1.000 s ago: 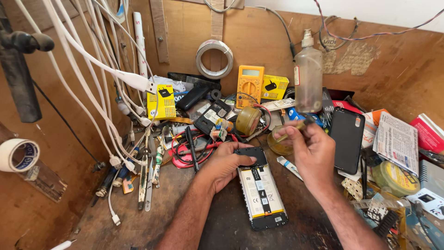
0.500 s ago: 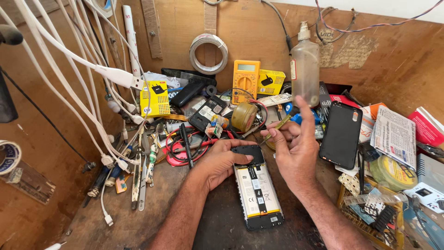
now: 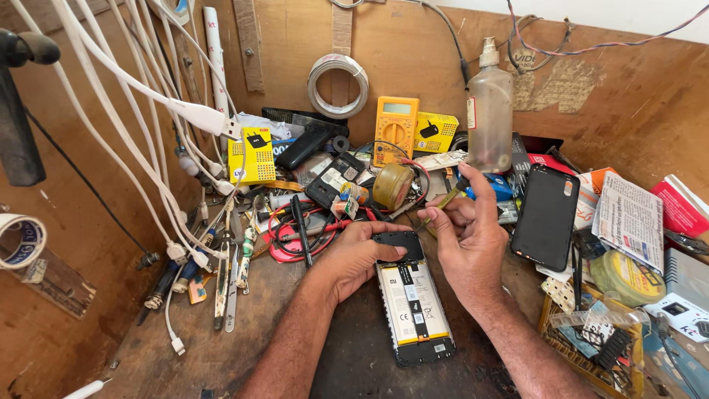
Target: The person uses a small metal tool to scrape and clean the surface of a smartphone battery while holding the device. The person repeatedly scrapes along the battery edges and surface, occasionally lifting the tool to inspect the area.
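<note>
The left hand [image 3: 362, 255] lay flat with its fingers spread over the top end of an opened phone [image 3: 412, 304], pressing it against the dark tabletop [image 3: 354, 355]. The right hand [image 3: 469, 240] hovered just above and to the right of that end, its thumb and fingers pinching a slim yellow-handled screwdriver [image 3: 442, 201] while its index finger stood raised. The phone lay face down, back cover removed, its long battery exposed, with its length running away from the person between the 2 forearms. Just right of the right hand a black phone back cover [image 3: 546, 216] leaned among the clutter, touching a folded printed paper [image 3: 629, 220]. Beyond the hands stood a roll of brown tape [image 3: 393, 186], a tangle of red and black test leads [image 3: 310, 233], a yellow multimeter [image 3: 396, 131] and a cloudy plastic bottle [image 3: 489, 111]. A small yellow box [image 3: 251, 157] sat further left, beside a row of tweezers and small tools [image 3: 229, 284]. White charging cables [image 3: 133, 96] hung across the left side, and a coil of solder wire [image 3: 337, 85] hung on the wooden back wall [image 3: 613, 96]. A tape roll [image 3: 21, 240] sat at the far left edge.
</note>
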Tool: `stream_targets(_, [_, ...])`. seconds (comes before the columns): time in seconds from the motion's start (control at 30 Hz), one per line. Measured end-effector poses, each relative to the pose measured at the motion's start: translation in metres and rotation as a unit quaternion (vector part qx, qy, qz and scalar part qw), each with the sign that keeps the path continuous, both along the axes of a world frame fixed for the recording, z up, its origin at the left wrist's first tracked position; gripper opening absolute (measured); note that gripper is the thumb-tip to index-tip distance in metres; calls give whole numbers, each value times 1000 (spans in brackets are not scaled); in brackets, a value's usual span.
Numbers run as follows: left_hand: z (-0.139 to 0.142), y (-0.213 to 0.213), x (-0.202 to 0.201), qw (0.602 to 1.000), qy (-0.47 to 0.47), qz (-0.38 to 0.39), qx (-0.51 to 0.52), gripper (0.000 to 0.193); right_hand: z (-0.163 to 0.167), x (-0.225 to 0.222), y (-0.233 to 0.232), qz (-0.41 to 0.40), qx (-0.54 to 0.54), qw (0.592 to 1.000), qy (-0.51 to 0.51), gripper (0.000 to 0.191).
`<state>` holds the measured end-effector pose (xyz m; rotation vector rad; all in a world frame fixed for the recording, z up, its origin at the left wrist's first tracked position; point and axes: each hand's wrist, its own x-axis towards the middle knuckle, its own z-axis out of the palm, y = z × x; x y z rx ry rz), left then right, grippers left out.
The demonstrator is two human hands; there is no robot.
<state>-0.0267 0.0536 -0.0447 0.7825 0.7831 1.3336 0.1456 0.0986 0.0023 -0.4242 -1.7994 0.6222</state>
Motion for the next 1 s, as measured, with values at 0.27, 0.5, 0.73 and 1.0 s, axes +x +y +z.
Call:
stream_targets(0.27, [-9, 9, -3, 1000, 4, 18, -7, 44, -9, -5, 5, -65, 70, 994, -60, 61])
stream_targets(0.5, [-13, 13, -10, 999, 7, 23, -21, 45, -17, -12, 19, -16, 22, 999, -24, 63])
stream_targets(0.73, [-24, 24, -14, 999, -1, 28, -16, 43, -26, -16, 30, 11, 23, 999, -38, 66])
stream_targets(1.0, [-31, 32, -13, 999, -7, 35, -20, 43, -34, -18, 42, -13, 32, 997, -66, 70])
